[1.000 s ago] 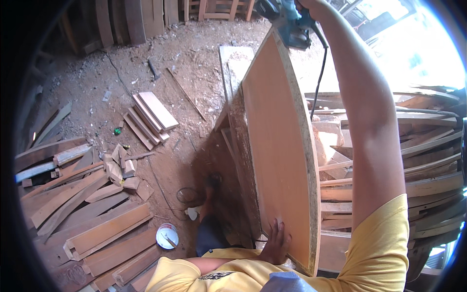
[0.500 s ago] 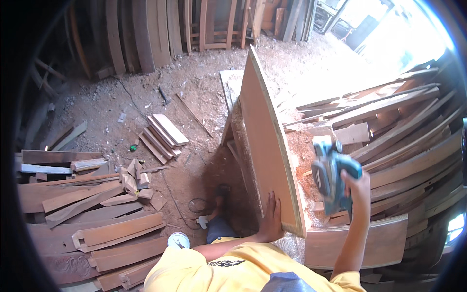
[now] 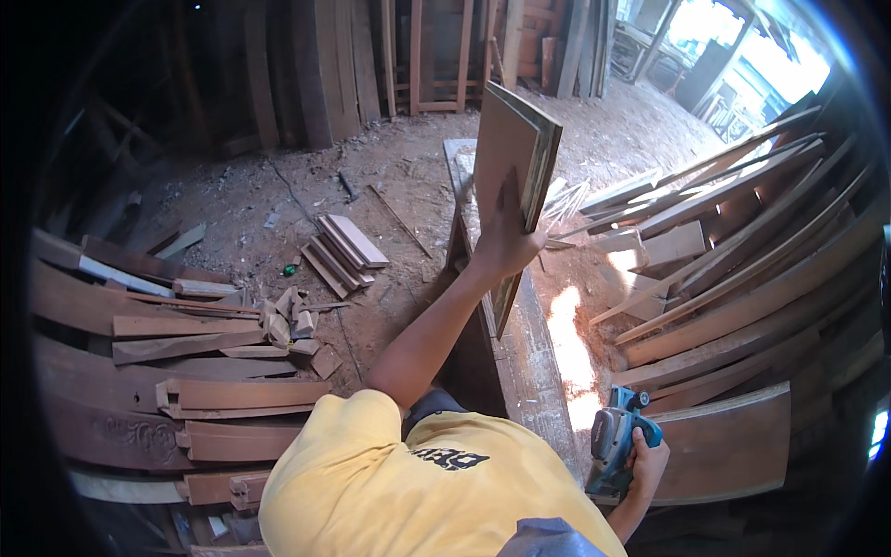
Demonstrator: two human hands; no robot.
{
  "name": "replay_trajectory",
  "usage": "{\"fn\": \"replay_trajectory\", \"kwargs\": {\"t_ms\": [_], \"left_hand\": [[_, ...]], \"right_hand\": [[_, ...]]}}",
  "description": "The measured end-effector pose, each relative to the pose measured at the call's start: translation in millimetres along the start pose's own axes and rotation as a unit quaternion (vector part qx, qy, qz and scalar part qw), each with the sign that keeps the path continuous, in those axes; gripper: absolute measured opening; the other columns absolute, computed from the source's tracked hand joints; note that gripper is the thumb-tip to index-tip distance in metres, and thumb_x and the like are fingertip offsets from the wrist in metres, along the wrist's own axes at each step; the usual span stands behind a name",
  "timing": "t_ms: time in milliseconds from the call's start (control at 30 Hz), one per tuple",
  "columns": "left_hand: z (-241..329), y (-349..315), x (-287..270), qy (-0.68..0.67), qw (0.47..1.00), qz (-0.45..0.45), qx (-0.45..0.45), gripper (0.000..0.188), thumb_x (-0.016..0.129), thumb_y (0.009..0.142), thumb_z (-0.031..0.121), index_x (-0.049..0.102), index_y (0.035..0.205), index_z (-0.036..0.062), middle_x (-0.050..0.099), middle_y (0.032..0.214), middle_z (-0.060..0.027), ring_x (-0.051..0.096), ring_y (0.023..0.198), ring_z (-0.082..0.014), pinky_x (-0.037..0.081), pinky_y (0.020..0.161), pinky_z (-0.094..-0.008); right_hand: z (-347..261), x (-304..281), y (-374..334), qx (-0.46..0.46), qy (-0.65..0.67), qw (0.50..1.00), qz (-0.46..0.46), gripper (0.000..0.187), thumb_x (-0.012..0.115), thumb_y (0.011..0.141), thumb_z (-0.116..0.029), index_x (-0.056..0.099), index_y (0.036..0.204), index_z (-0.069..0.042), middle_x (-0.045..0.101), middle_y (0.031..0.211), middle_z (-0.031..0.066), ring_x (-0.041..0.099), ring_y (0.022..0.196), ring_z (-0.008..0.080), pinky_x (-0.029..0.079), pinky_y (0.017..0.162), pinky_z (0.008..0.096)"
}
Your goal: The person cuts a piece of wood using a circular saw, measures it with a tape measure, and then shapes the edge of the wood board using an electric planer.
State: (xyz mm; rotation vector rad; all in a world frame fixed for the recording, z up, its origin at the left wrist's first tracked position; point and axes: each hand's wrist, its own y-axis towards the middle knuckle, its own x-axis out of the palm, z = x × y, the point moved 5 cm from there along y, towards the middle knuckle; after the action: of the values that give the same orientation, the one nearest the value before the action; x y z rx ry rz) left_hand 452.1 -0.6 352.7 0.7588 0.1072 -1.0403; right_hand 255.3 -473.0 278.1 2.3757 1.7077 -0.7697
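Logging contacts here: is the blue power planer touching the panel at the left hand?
Apart. The head view shows the power planer low on the right, in the right hand, and the panel farther up, bench top visible between them.

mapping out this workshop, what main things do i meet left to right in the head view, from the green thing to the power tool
Small green object, stack of cut boards, wooden panel held by the left hand, blue-green power planer in the right hand.
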Motion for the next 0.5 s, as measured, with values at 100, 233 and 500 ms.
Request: {"fn": "replay_trajectory", "kwargs": {"t_ms": [100,233,500], "left_hand": [[6,4,-3,-0.007,0.997,-0.043,-0.062,0.113,0.066,0.078,0.016,-0.005,0.166,0.0073,0.040,0.155,-0.0351,0.050,0.139,-0.0453,0.047,0.107,-0.0431],[3,10,-1,0.005,0.998,-0.028,-0.061,0.114,0.067,0.075,0.018,-0.002,0.166,0.0060,0.035,0.159,-0.0358,0.047,0.142,-0.0447,0.043,0.111,-0.0420],[-14,13,2,-0.102,0.991,-0.063,-0.059,0.106,0.066,0.081,0.019,0.004,0.163,-0.0055,0.029,0.163,-0.0321,0.033,0.152,-0.0402,0.032,0.121,-0.0382]], "right_hand": [[8,4,-7,-0.001,0.032,0.999,-0.004,0.025,0.076,0.094,-0.020,0.064,0.085,-0.001,0.054,0.056,0.0012,0.049,0.042,0.0104,0.037,0.040,0.0277],[1,11,-9,-0.008,0.046,0.999,-0.016,0.024,0.075,0.095,-0.019,0.064,0.082,-0.003,0.053,0.057,0.0000,0.047,0.042,0.0102,0.036,0.041,0.0275],[-13,17,-9,-0.021,0.057,0.998,-0.028,0.024,0.075,0.096,-0.019,0.064,0.084,-0.002,0.053,0.057,-0.0001,0.048,0.043,0.0096,0.036,0.041,0.0271]]}}
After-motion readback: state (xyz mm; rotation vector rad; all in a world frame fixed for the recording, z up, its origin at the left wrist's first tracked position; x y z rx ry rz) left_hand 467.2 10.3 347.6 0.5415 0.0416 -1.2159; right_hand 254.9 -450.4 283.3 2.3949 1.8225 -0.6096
